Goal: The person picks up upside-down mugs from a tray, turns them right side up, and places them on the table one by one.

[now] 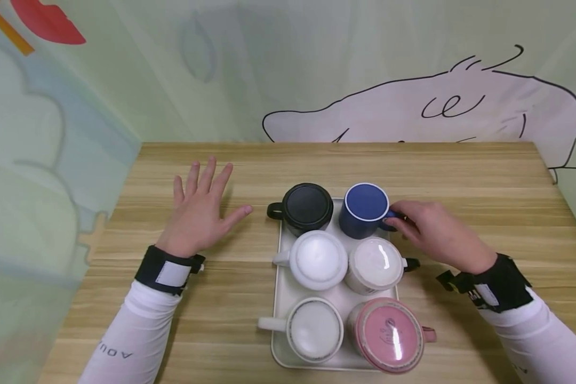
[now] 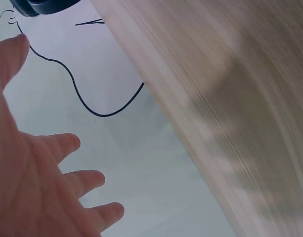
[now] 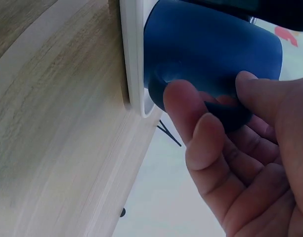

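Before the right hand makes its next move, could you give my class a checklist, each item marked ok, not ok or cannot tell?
1. Grip: ok. The right hand has its fingers on the handle of the blue mug.
2. Left hand out of the way: ok. It is spread, holding nothing, left of the tray.
3. Gap to the black mug: ok, though narrow.
4. Blue mug off the tray: cannot tell; the rim hides its lower edge.
5. All handles within the tray's outline: not ok. The pink mug has its handle jutting past the right edge.
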`<move>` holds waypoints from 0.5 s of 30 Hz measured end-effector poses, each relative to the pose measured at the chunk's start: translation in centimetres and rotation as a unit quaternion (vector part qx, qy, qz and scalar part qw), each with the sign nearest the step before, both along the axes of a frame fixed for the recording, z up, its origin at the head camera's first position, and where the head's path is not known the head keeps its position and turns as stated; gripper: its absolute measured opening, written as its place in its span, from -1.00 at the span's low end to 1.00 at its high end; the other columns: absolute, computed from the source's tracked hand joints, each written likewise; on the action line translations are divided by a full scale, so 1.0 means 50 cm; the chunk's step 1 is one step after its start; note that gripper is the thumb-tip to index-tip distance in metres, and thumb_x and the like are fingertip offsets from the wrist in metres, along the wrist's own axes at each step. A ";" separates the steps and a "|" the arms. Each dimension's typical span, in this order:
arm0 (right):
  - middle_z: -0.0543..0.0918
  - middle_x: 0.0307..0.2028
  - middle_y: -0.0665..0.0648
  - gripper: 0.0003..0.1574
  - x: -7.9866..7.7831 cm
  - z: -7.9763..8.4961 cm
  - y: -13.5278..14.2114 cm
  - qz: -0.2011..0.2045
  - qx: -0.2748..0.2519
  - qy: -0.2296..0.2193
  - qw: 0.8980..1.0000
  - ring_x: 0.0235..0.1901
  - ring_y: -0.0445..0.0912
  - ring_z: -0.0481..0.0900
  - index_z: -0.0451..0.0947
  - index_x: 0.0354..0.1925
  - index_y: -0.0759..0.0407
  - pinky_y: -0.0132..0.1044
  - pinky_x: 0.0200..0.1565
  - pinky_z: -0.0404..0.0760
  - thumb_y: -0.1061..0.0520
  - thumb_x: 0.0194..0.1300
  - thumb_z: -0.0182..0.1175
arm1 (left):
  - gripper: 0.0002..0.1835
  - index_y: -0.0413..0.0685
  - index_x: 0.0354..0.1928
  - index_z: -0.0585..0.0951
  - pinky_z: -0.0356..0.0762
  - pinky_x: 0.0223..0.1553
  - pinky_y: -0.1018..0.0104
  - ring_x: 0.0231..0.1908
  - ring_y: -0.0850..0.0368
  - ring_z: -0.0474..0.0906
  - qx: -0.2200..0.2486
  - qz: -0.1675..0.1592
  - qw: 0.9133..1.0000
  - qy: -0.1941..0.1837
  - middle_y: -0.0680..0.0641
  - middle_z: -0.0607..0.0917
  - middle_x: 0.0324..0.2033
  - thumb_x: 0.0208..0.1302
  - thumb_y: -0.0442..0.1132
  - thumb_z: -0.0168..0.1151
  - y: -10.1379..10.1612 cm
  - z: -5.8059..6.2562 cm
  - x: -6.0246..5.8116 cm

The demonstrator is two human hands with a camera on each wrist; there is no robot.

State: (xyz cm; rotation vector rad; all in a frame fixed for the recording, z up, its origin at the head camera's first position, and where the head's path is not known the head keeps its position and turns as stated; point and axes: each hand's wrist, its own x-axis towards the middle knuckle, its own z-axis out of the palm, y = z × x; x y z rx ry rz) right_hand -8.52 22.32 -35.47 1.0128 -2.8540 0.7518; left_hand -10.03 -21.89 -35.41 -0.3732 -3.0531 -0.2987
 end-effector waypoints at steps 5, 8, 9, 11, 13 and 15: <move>0.56 -0.45 -0.06 -0.95 -0.001 0.005 0.002 0.000 0.003 0.006 1.000 -0.48 -0.24 0.44 0.57 -0.21 0.08 -0.37 -0.47 0.50 0.13 0.40 0.24 | 0.05 0.07 0.60 0.04 -0.51 0.34 -0.35 0.50 -0.26 -0.37 -0.002 -0.003 1.000 0.007 -0.19 -0.13 0.56 0.25 0.57 -0.15 0.000 0.001 0.000; 0.57 -0.44 -0.08 -0.94 -0.001 0.014 0.004 -0.004 0.005 0.004 1.000 -0.48 -0.24 0.45 0.58 -0.18 0.07 -0.37 -0.46 0.51 0.12 0.39 0.25 | 0.04 0.08 0.60 0.03 -0.49 0.34 -0.36 0.50 -0.27 -0.35 -0.001 -0.007 1.000 0.008 -0.19 -0.13 0.56 0.26 0.57 -0.16 0.001 0.006 0.000; 0.57 -0.45 -0.09 -0.93 -0.001 0.018 0.005 -0.006 0.005 0.002 1.000 -0.49 -0.25 0.45 0.59 -0.17 0.08 -0.37 -0.47 0.51 0.12 0.39 0.25 | 0.04 0.08 0.60 0.03 -0.47 0.34 -0.36 0.50 -0.26 -0.35 0.000 -0.009 1.000 0.006 -0.18 -0.13 0.56 0.26 0.57 -0.16 0.002 0.008 0.000; 0.56 -0.46 -0.11 -0.91 -0.001 0.027 0.009 -0.010 0.002 0.003 1.000 -0.50 -0.26 0.46 0.60 -0.15 0.07 -0.38 -0.49 0.50 0.12 0.39 0.25 | 0.04 0.07 0.60 0.02 -0.46 0.34 -0.37 0.50 -0.26 -0.36 0.002 -0.013 1.000 0.003 -0.18 -0.14 0.56 0.27 0.56 -0.16 0.004 0.012 0.000; 0.55 -0.47 -0.13 -0.90 -0.002 0.038 0.012 -0.012 -0.007 0.008 1.000 -0.52 -0.28 0.47 0.61 -0.13 0.07 -0.39 -0.51 0.50 0.14 0.38 0.26 | 0.04 0.07 0.60 0.02 -0.43 0.34 -0.38 0.50 -0.25 -0.37 0.004 -0.018 1.000 -0.001 -0.19 -0.14 0.56 0.27 0.56 -0.17 0.006 0.016 0.000; 0.57 -0.47 -0.15 -0.88 -0.005 0.048 0.015 -0.011 -0.017 0.018 1.000 -0.53 -0.29 0.50 0.61 -0.12 0.09 -0.40 -0.52 0.51 0.16 0.37 0.27 | 0.03 0.07 0.60 0.01 -0.41 0.34 -0.38 0.50 -0.25 -0.37 0.008 -0.024 1.000 -0.002 -0.18 -0.14 0.56 0.28 0.55 -0.16 0.009 0.020 -0.001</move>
